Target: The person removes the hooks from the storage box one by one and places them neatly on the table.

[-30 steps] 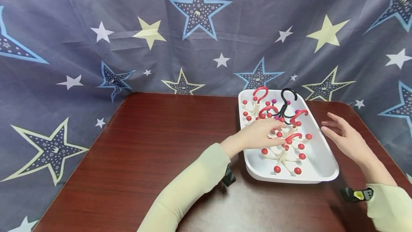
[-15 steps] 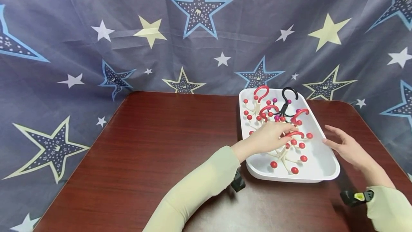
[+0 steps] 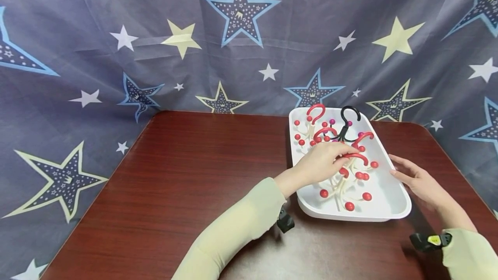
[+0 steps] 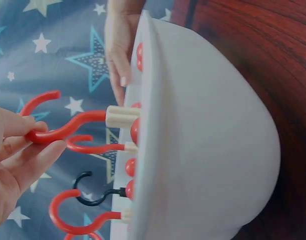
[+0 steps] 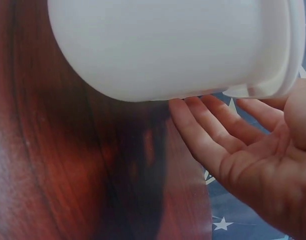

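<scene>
A white tray [image 3: 383,204] holds several hook hangers, mostly with red hooks, cream arms and red ball tips. My left hand [image 3: 317,161] pinches the red hook of the nearest hanger [image 3: 342,187] between thumb and fingers. In the left wrist view that red hook [image 4: 68,127] is between the fingertips, its cream stem [image 4: 120,116] at the tray's rim. My right hand [image 3: 422,180] touches the tray's right side, its thumb at the rim. In the right wrist view the fairly straight fingers [image 5: 207,127] rest against the tray's outer wall.
Farther back in the tray stand a black hanger [image 3: 344,128] with purple balls and a red-hooked hanger [image 3: 313,118]. The tray stands on the right part of a brown wooden table [image 3: 202,163]. A grey star-patterned cloth [image 3: 167,7] hangs behind.
My left hand has moved right and taken hold of the nearest hanger's red hook, and that hanger has turned a little. My right hand has come up against the tray.
</scene>
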The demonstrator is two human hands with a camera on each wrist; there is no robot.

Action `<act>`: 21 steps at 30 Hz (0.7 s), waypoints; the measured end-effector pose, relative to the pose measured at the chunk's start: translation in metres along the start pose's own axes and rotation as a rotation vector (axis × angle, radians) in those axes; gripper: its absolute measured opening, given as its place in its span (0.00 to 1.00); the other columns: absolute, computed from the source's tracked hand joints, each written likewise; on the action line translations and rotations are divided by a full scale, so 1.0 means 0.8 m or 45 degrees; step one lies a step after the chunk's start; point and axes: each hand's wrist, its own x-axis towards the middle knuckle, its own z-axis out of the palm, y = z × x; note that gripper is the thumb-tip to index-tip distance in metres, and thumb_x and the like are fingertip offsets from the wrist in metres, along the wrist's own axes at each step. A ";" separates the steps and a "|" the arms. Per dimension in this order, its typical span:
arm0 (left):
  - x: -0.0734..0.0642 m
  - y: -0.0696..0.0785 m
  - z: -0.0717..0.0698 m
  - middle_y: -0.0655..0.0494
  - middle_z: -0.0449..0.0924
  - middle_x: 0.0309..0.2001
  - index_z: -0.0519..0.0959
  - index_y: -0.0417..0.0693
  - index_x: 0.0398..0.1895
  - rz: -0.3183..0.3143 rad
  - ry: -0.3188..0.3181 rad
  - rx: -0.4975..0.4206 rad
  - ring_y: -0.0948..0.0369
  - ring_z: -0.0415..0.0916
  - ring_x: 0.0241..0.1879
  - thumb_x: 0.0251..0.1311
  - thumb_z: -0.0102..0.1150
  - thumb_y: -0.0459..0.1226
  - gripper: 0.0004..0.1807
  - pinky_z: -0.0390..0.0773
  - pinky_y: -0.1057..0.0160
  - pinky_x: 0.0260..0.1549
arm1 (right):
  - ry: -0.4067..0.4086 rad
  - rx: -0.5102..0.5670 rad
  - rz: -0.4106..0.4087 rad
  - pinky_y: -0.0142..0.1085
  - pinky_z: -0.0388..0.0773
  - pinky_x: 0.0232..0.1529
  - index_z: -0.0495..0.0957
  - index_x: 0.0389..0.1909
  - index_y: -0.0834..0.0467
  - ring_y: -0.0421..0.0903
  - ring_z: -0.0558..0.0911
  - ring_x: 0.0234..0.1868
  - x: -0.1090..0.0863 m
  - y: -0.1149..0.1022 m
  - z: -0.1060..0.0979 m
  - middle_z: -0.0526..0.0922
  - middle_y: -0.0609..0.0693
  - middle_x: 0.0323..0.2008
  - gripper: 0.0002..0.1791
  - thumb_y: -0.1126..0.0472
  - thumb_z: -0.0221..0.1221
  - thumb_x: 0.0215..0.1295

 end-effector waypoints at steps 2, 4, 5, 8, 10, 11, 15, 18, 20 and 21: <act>-0.001 -0.001 -0.007 0.64 0.78 0.49 0.76 0.56 0.54 0.015 0.047 -0.004 0.72 0.73 0.45 0.61 0.53 0.39 0.17 0.65 0.81 0.46 | -0.005 0.032 -0.004 0.35 0.79 0.32 0.47 0.69 0.59 0.34 0.80 0.35 -0.001 0.001 0.000 0.74 0.26 0.38 0.33 0.60 0.49 0.67; -0.001 -0.002 -0.017 0.63 0.79 0.48 0.76 0.55 0.53 0.026 0.102 -0.010 0.72 0.73 0.43 0.61 0.53 0.38 0.16 0.65 0.81 0.45 | -0.004 0.040 -0.008 0.35 0.79 0.32 0.47 0.70 0.58 0.34 0.80 0.35 -0.001 0.002 0.001 0.74 0.26 0.38 0.33 0.60 0.49 0.68; -0.001 -0.004 -0.022 0.62 0.79 0.47 0.77 0.54 0.53 0.033 0.134 -0.027 0.71 0.73 0.42 0.61 0.54 0.38 0.16 0.65 0.81 0.44 | -0.005 0.043 -0.002 0.35 0.79 0.32 0.47 0.70 0.57 0.34 0.80 0.35 -0.001 0.003 0.001 0.74 0.26 0.38 0.33 0.59 0.49 0.68; -0.002 -0.009 -0.042 0.61 0.80 0.46 0.77 0.52 0.52 0.037 0.225 -0.062 0.71 0.73 0.38 0.60 0.55 0.37 0.16 0.66 0.81 0.41 | -0.012 0.041 0.039 0.34 0.79 0.33 0.46 0.70 0.55 0.32 0.79 0.36 -0.001 0.002 0.002 0.72 0.24 0.39 0.34 0.57 0.48 0.68; -0.006 -0.015 -0.057 0.60 0.80 0.46 0.78 0.51 0.51 0.034 0.277 -0.081 0.70 0.73 0.35 0.59 0.55 0.37 0.16 0.67 0.79 0.37 | -0.030 0.049 0.074 0.34 0.79 0.35 0.44 0.71 0.54 0.31 0.78 0.37 -0.002 0.003 0.002 0.70 0.23 0.39 0.35 0.56 0.48 0.68; -0.008 -0.018 -0.064 0.60 0.81 0.45 0.78 0.51 0.50 0.034 0.303 -0.083 0.69 0.72 0.34 0.59 0.56 0.37 0.15 0.68 0.79 0.36 | -0.038 0.054 0.090 0.33 0.78 0.35 0.43 0.71 0.54 0.31 0.78 0.37 -0.004 0.004 0.003 0.69 0.22 0.39 0.35 0.55 0.48 0.68; -0.019 -0.033 -0.091 0.59 0.81 0.45 0.79 0.51 0.49 -0.009 0.377 -0.043 0.68 0.75 0.36 0.59 0.56 0.37 0.14 0.70 0.77 0.37 | -0.059 0.067 0.122 0.33 0.78 0.37 0.40 0.71 0.53 0.31 0.77 0.38 -0.005 0.005 0.004 0.67 0.22 0.40 0.36 0.54 0.48 0.68; -0.026 -0.048 -0.108 0.59 0.81 0.44 0.79 0.51 0.48 -0.043 0.430 -0.015 0.68 0.76 0.35 0.59 0.55 0.36 0.14 0.72 0.75 0.37 | -0.052 0.026 0.121 0.34 0.78 0.38 0.39 0.71 0.56 0.31 0.77 0.39 -0.003 0.003 0.003 0.66 0.26 0.43 0.37 0.54 0.47 0.68; -0.030 -0.058 -0.117 0.59 0.81 0.43 0.79 0.51 0.48 -0.058 0.454 -0.005 0.68 0.75 0.32 0.59 0.55 0.37 0.13 0.72 0.74 0.35 | -0.045 -0.005 0.113 0.35 0.78 0.38 0.38 0.70 0.58 0.31 0.77 0.39 -0.002 0.000 0.003 0.65 0.29 0.45 0.37 0.54 0.47 0.68; -0.032 -0.063 -0.121 0.59 0.81 0.42 0.79 0.51 0.48 -0.064 0.473 -0.002 0.69 0.75 0.31 0.59 0.55 0.37 0.13 0.72 0.73 0.34 | -0.044 -0.015 0.108 0.35 0.78 0.38 0.38 0.70 0.59 0.31 0.77 0.39 -0.002 -0.001 0.002 0.64 0.30 0.45 0.38 0.53 0.47 0.68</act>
